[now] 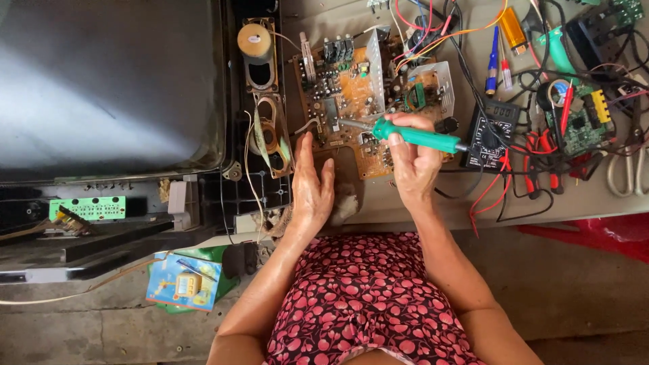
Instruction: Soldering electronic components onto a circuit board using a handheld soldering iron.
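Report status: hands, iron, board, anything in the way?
Right hand grips green soldering iron, tip on brown circuit board. Left hand flat, open at board's near edge. Loose wires crowd far side.

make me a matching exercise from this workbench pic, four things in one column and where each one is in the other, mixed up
Things:
1. soldering iron
2. left hand
3. multimeter
4. scissors

Places:
A. far right edge of the bench
B. flat on the bench, beside the brown circuit board
C. held in the right hand, tip on the circuit board
D. just right of the right hand, among red and black leads

Pairs: 1-C, 2-B, 3-D, 4-A
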